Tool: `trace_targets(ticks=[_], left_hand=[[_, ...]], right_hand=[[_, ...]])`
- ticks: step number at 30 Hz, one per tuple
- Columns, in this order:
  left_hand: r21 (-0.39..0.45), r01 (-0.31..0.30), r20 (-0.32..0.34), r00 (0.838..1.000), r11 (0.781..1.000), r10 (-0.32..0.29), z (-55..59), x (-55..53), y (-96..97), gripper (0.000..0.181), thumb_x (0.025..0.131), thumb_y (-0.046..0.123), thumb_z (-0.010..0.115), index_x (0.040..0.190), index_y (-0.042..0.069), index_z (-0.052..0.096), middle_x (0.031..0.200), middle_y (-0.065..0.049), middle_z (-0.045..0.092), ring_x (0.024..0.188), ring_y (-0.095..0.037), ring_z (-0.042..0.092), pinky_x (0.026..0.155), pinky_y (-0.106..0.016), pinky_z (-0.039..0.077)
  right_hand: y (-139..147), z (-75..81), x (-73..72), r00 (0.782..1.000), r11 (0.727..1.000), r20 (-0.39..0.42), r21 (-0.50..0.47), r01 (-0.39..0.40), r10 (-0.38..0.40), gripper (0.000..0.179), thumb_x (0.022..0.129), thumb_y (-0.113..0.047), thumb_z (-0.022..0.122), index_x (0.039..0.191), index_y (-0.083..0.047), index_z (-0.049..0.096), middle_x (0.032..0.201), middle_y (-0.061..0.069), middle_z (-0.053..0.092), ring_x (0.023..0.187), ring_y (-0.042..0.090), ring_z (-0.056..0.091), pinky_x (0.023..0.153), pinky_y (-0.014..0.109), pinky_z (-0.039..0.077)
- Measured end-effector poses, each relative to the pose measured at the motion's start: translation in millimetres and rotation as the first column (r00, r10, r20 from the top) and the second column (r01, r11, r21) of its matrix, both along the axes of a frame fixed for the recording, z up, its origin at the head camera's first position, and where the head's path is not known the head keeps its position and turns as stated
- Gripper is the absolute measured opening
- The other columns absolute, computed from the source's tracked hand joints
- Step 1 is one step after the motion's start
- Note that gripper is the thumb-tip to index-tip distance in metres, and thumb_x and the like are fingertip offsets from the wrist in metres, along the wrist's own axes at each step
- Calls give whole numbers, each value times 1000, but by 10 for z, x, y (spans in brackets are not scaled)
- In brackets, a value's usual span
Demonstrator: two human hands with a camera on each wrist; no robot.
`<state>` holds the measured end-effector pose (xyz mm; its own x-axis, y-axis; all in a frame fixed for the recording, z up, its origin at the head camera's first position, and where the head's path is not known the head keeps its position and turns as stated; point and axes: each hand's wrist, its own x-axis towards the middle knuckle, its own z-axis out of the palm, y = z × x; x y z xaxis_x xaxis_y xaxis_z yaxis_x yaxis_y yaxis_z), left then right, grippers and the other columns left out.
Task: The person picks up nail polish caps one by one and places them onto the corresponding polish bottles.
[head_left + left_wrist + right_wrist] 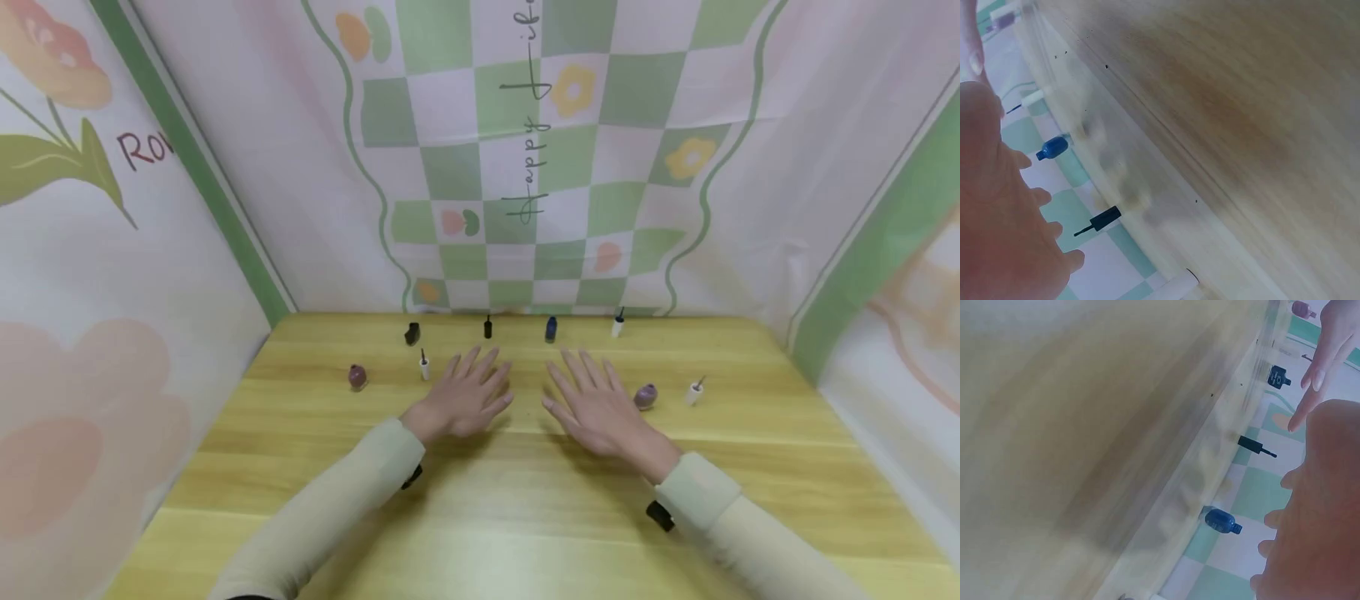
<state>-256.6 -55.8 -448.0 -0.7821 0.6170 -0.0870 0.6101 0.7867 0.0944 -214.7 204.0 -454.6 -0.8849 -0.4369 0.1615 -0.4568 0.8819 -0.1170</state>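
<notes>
My left hand (467, 396) is spread palm down above the wooden table, holding nothing. Beside it stands a white cap with a thin brush pointing up (425, 368), and a mauve nail polish bottle (357, 377) is farther left. My right hand (596, 404) is likewise spread and holds nothing. Just right of it sits a purple nail polish bottle (646, 397), then another white brush cap (694, 392). Along the back are a black bottle (412, 334), a black brush cap (488, 328), a blue nail polish bottle (1221, 520) and a third white brush cap (617, 327).
The light wooden table (525, 533) meets a hanging cloth (442, 100) with green and white checks at its back edge. Printed cloth walls close off the left and right sides. Both bottles and caps are without their mates, standing apart in two loose rows.
</notes>
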Motion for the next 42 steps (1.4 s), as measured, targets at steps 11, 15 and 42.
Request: trace_targets(ticks=[11,15,42], left_hand=[[65,12,9,1000,998,-13,-10,71,-80,66,109,57,17,165,21,18,172,-8,3,157,-40,0,125,-60,6],[84,16,-3,1000,996,-15,-8,78,-94,68,108,60,18,165,22,20,172,-8,7,157,-38,2,125,-60,6],[415,37,-98,995,909,4,61,162,-217,66,96,55,67,146,14,54,149,-7,53,136,-27,49,114,-50,40]], right_hand=[[53,107,234,999,999,22,4,-45,45,62,110,-45,40,160,-9,33,167,21,19,152,47,18,122,66,11],[109,136,294,998,998,16,-15,-60,61,61,109,-43,44,158,-8,36,167,21,21,152,46,20,122,65,11],[881,182,739,982,976,-186,-208,-60,21,40,83,-16,84,119,-5,70,119,17,70,103,39,68,85,61,56]])
